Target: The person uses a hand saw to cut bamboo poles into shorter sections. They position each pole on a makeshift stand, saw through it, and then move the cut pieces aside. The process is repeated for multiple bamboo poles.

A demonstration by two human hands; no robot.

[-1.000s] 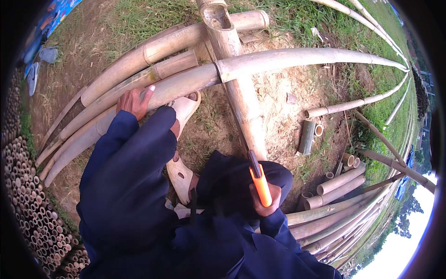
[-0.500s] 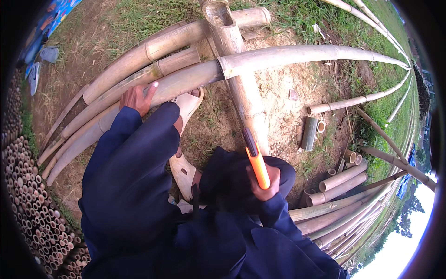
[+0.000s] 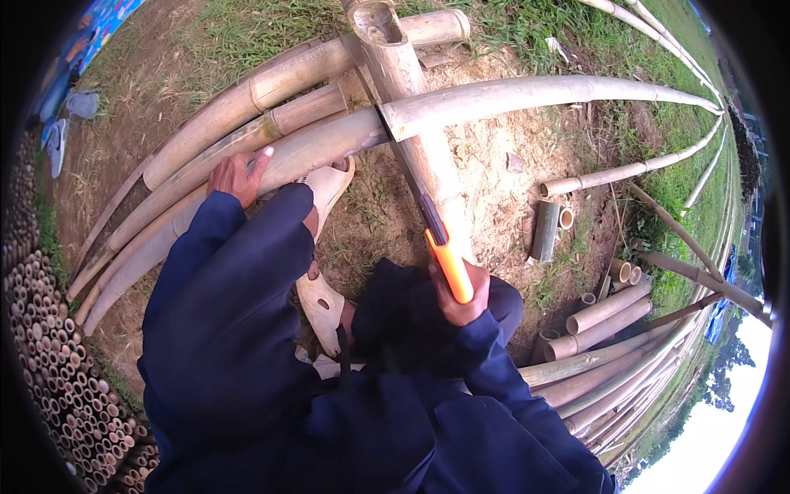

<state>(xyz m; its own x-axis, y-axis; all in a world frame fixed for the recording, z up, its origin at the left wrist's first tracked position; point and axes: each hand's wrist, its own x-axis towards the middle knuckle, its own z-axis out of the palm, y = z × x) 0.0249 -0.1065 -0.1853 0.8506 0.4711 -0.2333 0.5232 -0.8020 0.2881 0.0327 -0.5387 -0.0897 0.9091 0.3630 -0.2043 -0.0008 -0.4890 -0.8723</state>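
Note:
A long pale bamboo pole [image 3: 325, 146] runs across in front of me and rests on a thicker bamboo log [image 3: 401, 70] that has a notch at its far end. My left hand [image 3: 236, 176] grips the pole on the left, thumb stretched along its top. In my closed right hand [image 3: 465, 298] is a handsaw [image 3: 448, 265] with an orange and black handle. Its thin blade stands in a cut across the pole, just left of the supporting log. The pole's right part is slightly offset at the cut.
More bamboo poles [image 3: 300, 67] lie beside the held one. Short cut pieces [image 3: 607, 306] and long poles are stacked at right. Many bamboo tubes [image 3: 62, 362] are piled at left. A person's shoe [image 3: 56, 148] shows at far left. My pale clog [image 3: 321, 300] stands below the pole.
My right hand has pushed the saw forward, away from me, and the blade has slid farther through the cut. My left hand keeps its place on the pole.

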